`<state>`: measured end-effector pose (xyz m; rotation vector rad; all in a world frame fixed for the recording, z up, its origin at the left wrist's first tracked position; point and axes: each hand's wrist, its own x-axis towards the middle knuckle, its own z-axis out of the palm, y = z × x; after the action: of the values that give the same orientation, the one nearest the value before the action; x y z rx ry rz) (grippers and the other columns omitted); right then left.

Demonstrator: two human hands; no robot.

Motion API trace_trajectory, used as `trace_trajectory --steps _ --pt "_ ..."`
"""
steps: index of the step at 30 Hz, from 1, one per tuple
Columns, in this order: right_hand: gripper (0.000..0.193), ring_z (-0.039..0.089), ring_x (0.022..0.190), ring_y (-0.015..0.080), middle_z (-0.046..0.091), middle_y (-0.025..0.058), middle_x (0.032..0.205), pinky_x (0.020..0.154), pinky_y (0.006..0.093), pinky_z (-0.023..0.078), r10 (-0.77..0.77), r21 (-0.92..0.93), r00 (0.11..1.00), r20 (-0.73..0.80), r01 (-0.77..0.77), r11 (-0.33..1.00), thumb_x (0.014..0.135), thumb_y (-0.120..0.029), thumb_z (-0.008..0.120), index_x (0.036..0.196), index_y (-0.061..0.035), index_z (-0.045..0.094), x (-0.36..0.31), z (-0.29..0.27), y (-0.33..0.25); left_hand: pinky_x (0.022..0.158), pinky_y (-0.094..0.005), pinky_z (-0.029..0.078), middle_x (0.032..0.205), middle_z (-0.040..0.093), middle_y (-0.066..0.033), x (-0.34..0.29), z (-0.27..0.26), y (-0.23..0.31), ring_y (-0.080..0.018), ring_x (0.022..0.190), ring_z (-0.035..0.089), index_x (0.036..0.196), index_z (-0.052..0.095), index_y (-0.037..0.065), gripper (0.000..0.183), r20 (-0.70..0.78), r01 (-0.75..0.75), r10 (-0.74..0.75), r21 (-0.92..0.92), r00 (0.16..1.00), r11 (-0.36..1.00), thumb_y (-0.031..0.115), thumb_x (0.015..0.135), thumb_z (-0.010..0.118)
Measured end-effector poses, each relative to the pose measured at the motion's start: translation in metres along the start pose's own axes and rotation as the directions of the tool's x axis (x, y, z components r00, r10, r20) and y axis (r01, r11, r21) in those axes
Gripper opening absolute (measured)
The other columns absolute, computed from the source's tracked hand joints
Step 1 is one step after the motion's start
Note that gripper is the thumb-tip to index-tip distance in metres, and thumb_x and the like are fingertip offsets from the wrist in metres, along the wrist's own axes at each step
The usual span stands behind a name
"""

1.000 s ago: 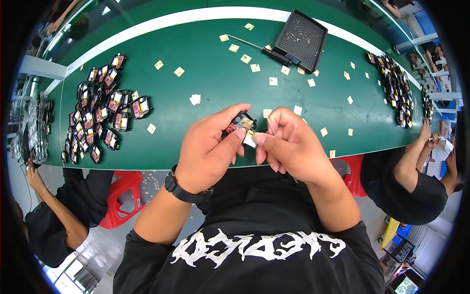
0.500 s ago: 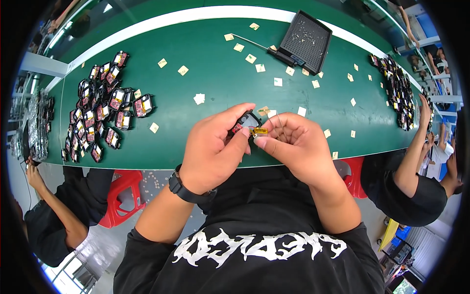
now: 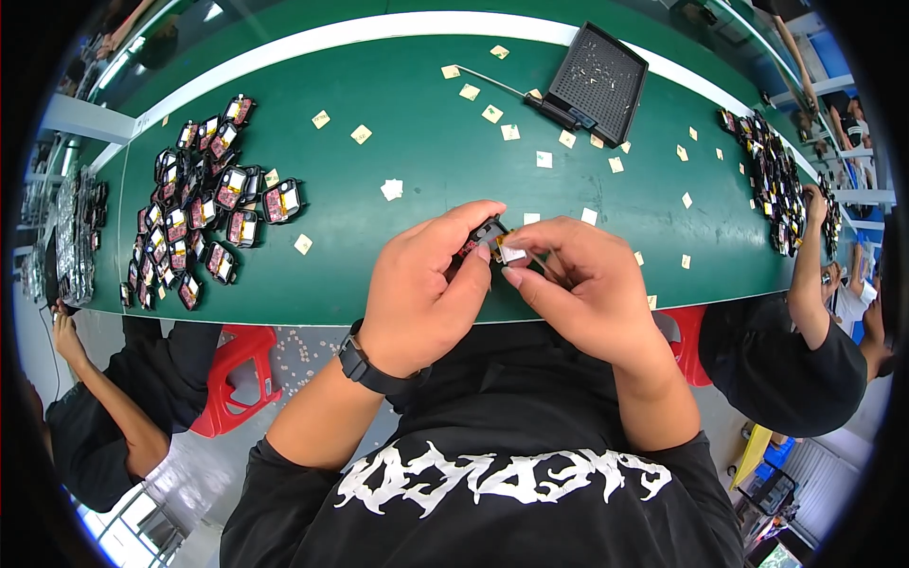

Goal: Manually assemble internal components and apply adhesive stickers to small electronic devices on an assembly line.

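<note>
My left hand (image 3: 426,284) grips a small black plastic housing (image 3: 489,230) between thumb and fingers, over the near edge of the green table. Part of a red circuit board (image 3: 468,248) shows inside it, partly covered by the thumb. My right hand (image 3: 578,279) is closed, pinching a small flat battery (image 3: 513,255) with a white face and yellow tape, right beside the housing. A thin metal strip (image 3: 559,275), perhaps tweezers, crosses the right palm; its ends are hidden. Whether the battery touches the housing, I cannot tell.
Many similar housings with red boards (image 3: 227,189) lie heaped on the left, another heap (image 3: 772,185) on the right. A black tray (image 3: 598,85) with small bits and a screwdriver (image 3: 492,81) lie at the back. Paper squares (image 3: 361,134) dot the green table (image 3: 417,104). Co-workers sit on both sides.
The battery in my right hand has turned, from its yellow edge showing to its white face. The right-hand co-worker's hand has moved down onto the heap there.
</note>
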<state>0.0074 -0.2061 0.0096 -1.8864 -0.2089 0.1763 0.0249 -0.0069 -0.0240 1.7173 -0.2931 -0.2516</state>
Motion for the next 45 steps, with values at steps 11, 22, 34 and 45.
trace_trajectory --steps 11,22,34,45 --pt "0.011 0.070 0.080 0.0118 0.073 0.0097 0.090 0.068 0.0277 0.055 0.211 0.176 0.977 -0.037 -0.202 0.963 0.098 -0.007 0.067 0.102 0.0023 0.063 0.001 0.011 -0.001 0.058 -0.0223 0.051 0.095 0.071 -0.0055 -0.001 0.003 0.001 -0.0082 0.075 0.066 0.131 0.064 0.000 0.036 -0.013 0.019 -0.019 0.018 1.000 1.000 -0.004 0.096 0.053" --pt "0.011 0.070 0.083 0.0100 0.075 0.0086 0.091 0.074 0.0252 0.056 0.123 0.163 0.990 -0.065 -0.111 0.980 0.099 -0.006 0.065 0.104 0.0038 0.067 0.004 0.018 0.010 0.065 -0.0260 0.054 0.098 0.069 -0.0081 -0.001 0.004 0.002 -0.0105 0.072 0.064 0.139 0.060 0.001 0.045 0.007 -0.093 0.093 0.065 0.996 0.994 -0.006 0.095 0.054" --pt "0.010 0.065 0.076 0.0062 0.068 0.0032 0.083 0.064 0.0221 0.052 0.347 0.265 0.931 -0.112 -0.309 0.914 0.089 -0.001 0.076 0.093 0.0040 0.068 0.013 0.013 0.009 0.075 -0.0270 0.055 0.105 0.068 -0.0108 -0.002 -0.007 0.001 -0.0143 0.082 0.066 0.148 0.052 0.002 0.055 0.178 -0.032 0.032 -0.002 0.983 0.999 -0.008 0.094 0.054" --pt "0.013 0.065 0.075 0.0089 0.064 0.0048 0.088 0.067 0.0240 0.055 0.298 0.369 0.954 -0.012 -0.273 0.889 0.087 0.000 0.078 0.096 0.0057 0.070 0.017 0.009 0.012 0.078 -0.0277 0.055 0.115 0.068 -0.0129 0.002 -0.005 0.006 -0.0137 0.088 0.064 0.155 0.034 0.000 0.062 0.206 0.101 -0.061 -0.192 0.977 0.976 -0.008 0.096 0.051"
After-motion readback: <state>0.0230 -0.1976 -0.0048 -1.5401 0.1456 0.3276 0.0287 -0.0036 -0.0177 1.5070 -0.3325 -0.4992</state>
